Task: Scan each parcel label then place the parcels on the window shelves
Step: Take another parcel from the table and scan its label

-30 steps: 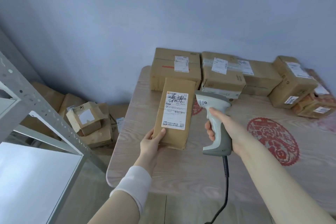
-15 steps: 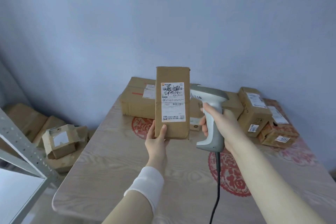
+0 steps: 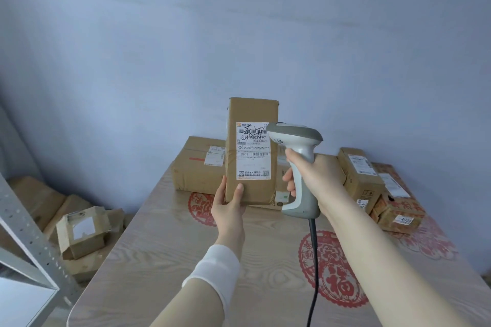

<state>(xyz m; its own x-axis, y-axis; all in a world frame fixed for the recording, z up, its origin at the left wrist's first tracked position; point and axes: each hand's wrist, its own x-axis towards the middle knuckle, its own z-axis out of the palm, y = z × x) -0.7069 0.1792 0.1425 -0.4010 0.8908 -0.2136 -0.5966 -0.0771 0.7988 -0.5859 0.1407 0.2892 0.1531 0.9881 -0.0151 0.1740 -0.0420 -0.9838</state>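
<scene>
— Head view first: what are the fingers [image 3: 240, 190] doing?

— The left hand [image 3: 229, 207] is wrapped around the lower left corner of a tall parcel [image 3: 251, 151], thumb pressed on its front, holding it upright above the table [image 3: 164, 255]. The right hand [image 3: 316, 178] is closed around the grip of a corded scanner [image 3: 297, 164], whose head sits just beside the white label [image 3: 253, 150], overlapping its right edge.

— So how far along is it?

— I'd say this parcel is at the scanning step; whether the label has registered, I cannot tell. It is not shelved, and a good many others wait.

— Which others?

— A large box [image 3: 198, 164] behind the held parcel, a narrow upright box [image 3: 361, 178] to the right, and a few smaller labelled ones [image 3: 398, 215] past it, all on the table against the wall. More cartons [image 3: 82, 231] lie on the floor to the left.

— And the shelves?

— Only a grey metal rack [image 3: 26, 233] shows at the left edge. The scanner cable [image 3: 313, 268] trails across the table, and I think it could snag on a turn toward the rack.
</scene>
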